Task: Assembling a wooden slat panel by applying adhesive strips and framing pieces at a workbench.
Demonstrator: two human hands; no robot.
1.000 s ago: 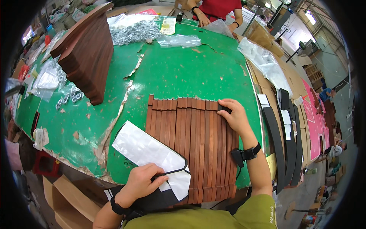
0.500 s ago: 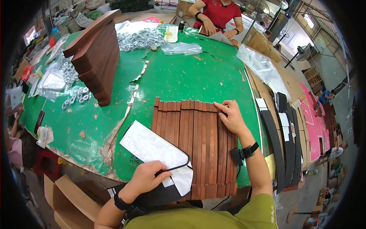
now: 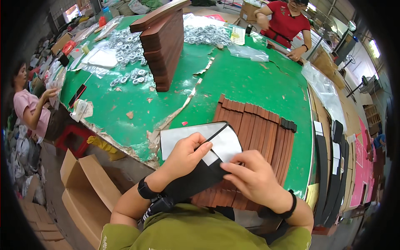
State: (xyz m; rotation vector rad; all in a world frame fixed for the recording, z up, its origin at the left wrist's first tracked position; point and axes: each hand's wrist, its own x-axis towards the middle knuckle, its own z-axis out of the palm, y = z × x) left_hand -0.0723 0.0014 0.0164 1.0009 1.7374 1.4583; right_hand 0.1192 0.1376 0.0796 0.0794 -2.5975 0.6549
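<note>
My left hand [image 3: 187, 155] is closed on a black fabric piece [image 3: 189, 183] with a white panel [image 3: 173, 137] and narrow black edging. The piece is held over the near left part of a row of reddish-brown wooden slats [image 3: 254, 133]. At its right side my right hand [image 3: 254, 177] is slightly blurred, thumb and forefinger pinched at the fabric's edge. The slats lie side by side on the green table [image 3: 233, 79]. Small black pieces [image 3: 288, 124] sit at the far right end of the row. My hands and the fabric hide part of the near slats.
A tall stack of brown boards [image 3: 164, 50] stands at the far left, near heaps of metal rings [image 3: 129, 46]. Black strips [image 3: 321, 175] lie along the right. An open carton [image 3: 89, 179] is at the lower left. A person in red [image 3: 287, 23] works across the table.
My right hand has left the slats' far right corner and come to the fabric's edge. My left hand has shifted the fabric, and black pieces now show on the slats. The view has turned.
</note>
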